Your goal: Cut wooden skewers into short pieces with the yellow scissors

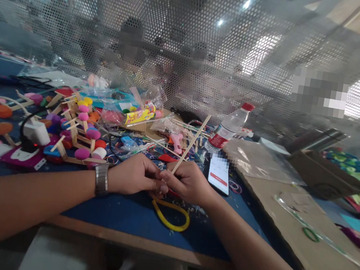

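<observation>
My two hands meet just above the near part of the blue table. My right hand [189, 183] is closed, with a thin wooden stick [194, 139] pinched between thumb and fingers; the stick slants up and to the right. My left hand [139, 174] is closed as well, its fingertips pressed against those of the right. From beneath the left fingertips comes a loop of thick yellow cord [173, 227], both its ends hidden under the fingers. A bit of something red shows under the right hand, too covered to name.
A phone [217, 173] lies right of my hands, with a water bottle [229, 129] behind it. A pink glue gun [176, 142] is beyond the hands. Stick-and-pompom pieces [81, 127] and a purple power strip [22, 157] crowd the left. Cardboard [288, 231] covers the right.
</observation>
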Motion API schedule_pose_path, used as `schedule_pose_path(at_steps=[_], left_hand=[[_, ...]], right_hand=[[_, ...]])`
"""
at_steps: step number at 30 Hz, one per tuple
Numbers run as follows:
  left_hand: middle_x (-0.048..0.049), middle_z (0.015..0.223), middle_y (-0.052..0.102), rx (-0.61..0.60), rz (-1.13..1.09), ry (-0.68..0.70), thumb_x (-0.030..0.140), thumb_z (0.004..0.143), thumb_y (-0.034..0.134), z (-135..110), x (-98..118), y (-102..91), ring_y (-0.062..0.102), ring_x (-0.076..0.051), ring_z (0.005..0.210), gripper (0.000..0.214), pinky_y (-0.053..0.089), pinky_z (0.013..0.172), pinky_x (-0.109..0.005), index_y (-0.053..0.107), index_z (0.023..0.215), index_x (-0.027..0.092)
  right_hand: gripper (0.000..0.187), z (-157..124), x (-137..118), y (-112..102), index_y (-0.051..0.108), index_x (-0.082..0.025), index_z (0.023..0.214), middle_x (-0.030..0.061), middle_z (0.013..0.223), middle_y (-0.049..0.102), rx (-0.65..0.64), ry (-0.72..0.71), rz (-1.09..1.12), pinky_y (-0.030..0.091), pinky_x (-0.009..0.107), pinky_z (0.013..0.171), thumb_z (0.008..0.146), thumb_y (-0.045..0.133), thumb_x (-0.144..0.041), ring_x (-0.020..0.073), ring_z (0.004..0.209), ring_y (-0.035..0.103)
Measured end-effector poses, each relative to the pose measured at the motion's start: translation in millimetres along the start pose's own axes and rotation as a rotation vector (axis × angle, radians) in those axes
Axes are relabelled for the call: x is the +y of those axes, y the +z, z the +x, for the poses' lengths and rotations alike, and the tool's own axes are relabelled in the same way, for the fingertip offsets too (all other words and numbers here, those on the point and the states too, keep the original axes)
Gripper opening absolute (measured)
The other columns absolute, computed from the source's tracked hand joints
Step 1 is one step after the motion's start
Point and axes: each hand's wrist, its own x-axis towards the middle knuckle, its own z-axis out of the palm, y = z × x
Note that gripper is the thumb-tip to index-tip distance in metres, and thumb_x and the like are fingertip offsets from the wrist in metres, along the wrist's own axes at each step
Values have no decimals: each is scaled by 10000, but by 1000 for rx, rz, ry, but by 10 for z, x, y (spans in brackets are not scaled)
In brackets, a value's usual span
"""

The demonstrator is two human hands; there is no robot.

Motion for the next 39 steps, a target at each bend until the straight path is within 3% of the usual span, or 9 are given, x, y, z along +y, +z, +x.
schedule_pose_path(at_steps=[10,16,23,39], left_hand=[[-19,659,756,20,-123,-53,282,597,892,15,-1,24,700,-142,606,222,568,607,-211,776,705,127],[0,606,734,22,-187,-70,252,551,915,8,28,41,677,-125,564,235,561,590,-201,767,678,120],[4,602,729,-8,-181,-60,301,595,896,4,33,38,667,-116,553,246,560,596,-203,754,673,116],[-11,612,736,-14,-130,-23,278,633,876,-1,40,30,658,-102,542,200,560,595,-189,767,687,120]], right_hand=[[550,9,22,1,453,-177,525,-24,505,448,53,-79,-37,280,232,477,1021,438,-415,74,468,388],[564,7,10,-3,474,-176,530,-17,503,476,44,-45,-2,301,230,484,1017,432,-458,77,468,398],[556,-1,4,-14,520,-166,560,-10,516,515,33,-24,21,323,212,483,1013,432,-477,79,480,449],[553,-3,11,-12,492,-172,550,-18,509,481,23,-28,49,313,223,488,1008,440,-478,82,479,422]])
